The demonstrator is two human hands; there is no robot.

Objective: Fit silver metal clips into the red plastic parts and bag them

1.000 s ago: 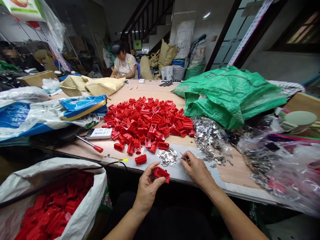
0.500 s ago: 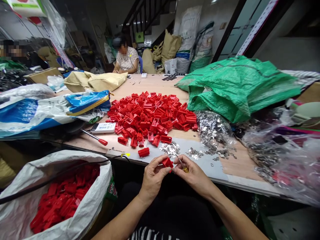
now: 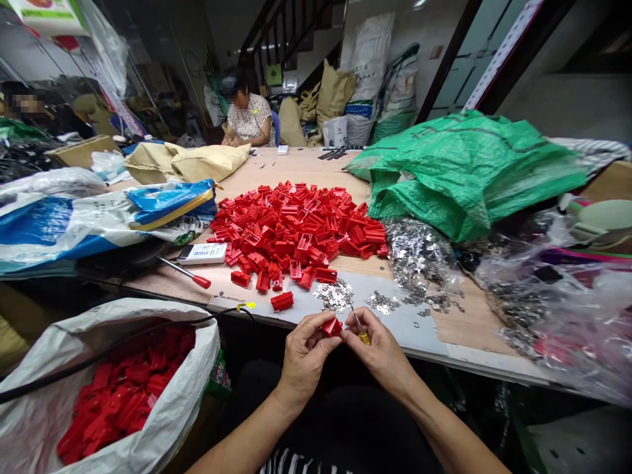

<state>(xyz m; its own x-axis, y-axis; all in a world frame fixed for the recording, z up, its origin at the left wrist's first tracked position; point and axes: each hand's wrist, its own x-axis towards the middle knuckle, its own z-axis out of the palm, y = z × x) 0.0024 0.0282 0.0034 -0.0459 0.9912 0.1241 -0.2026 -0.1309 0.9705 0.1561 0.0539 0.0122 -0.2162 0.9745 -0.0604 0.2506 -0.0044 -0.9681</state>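
My left hand is closed around a red plastic housing, held just off the table's front edge. My right hand grips a small screwdriver-like tool with a yellow handle and a thin metal shaft pointing up. The right thumb and fingertips meet at the side of the red housing; whether they pinch a small part there is hidden. Beyond the hands lie a little heap of flat metal pieces and a single red housing. A large pile of red housings covers the middle of the table.
At lower left stands a white sack holding more red housings. A red-handled lever juts over the table edge. To the right are a clear bag of metal pieces and a green sack. A person sits across the table.
The view has shifted slightly. Both hands stay together at the red housing, which has turned a little. The yellow-handled tool is tilted slightly differently in the right hand.
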